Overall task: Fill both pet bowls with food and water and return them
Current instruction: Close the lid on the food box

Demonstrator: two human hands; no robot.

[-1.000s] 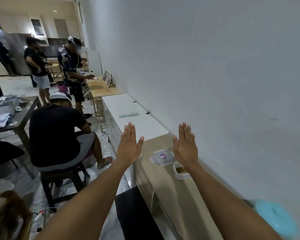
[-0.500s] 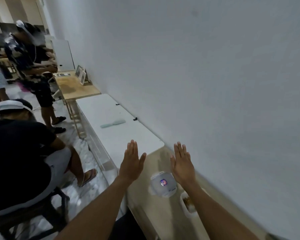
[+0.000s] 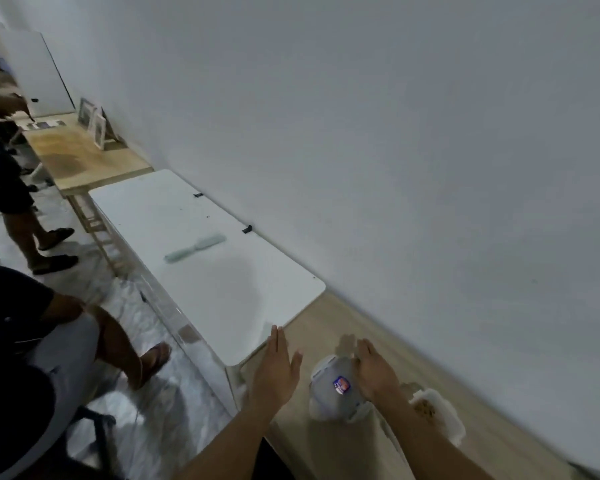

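Since the earlier frames the view has tipped down toward the counter, and both hands have come lower over it. The left hand is flat and spread wide, holding nothing, above the counter's near edge where the white table abuts it. The right hand lies over the far side of a lidded white container with a small sticker; whether its fingers press the lid or merely hover cannot be told, the frame being smeared. Just beyond the right forearm, toward the wall, stands a white tub showing brown content, probably the pet food.

Risks, as judged: the lidded container sits near the counter's front edge, so a one-sided push from the right hand could slide it off; the forearm, passing close over the open tub, could tip it and scatter its content.

Not legible: no pet bowl can be identified; the lidded container's content is hidden; the tub's edges are blurred. A pale green brush-like object lies mid-table, its form indistinct. Seated and standing people at left are cut off by the frame.
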